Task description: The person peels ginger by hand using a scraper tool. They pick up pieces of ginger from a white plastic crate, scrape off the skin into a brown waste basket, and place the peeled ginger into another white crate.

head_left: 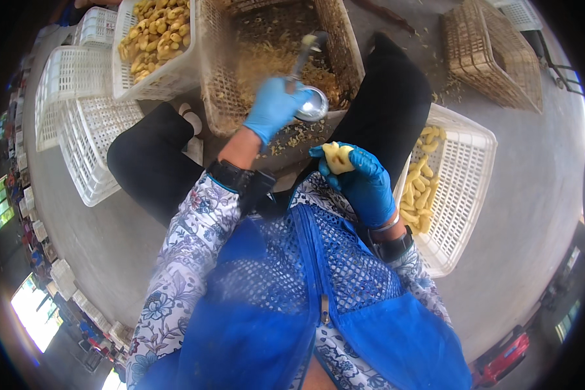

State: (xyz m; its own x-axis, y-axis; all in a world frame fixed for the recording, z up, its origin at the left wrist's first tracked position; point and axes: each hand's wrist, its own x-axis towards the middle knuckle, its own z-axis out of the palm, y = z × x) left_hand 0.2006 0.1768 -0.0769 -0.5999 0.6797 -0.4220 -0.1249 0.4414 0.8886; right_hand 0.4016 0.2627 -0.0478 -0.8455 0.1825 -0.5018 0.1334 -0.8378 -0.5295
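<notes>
My left hand (276, 109), in a light blue glove, is closed on a shiny metal tool (314, 106). The tool has a rounded, mirror-like part beside my fingers and a blurred, narrower part reaching away from me; its exact kind is unclear. Low in front of my right thigh, my right hand (364, 179) in a darker blue glove grips a pale yellow, lumpy peeled piece (337, 158) between thumb and fingers. A brownish dent shows on it. Beyond my left hand stands a dirty plastic crate (216, 78) with yellow shavings (276, 62) inside.
A white crate (125, 65) at the far left holds many yellow-brown pieces (162, 32). Another white crate (465, 195) on my right holds smooth, pale yellow pieces (422, 188). White crates (91, 143) stand at the left, a brownish crate (494, 58) at the far right. Scraps litter the floor.
</notes>
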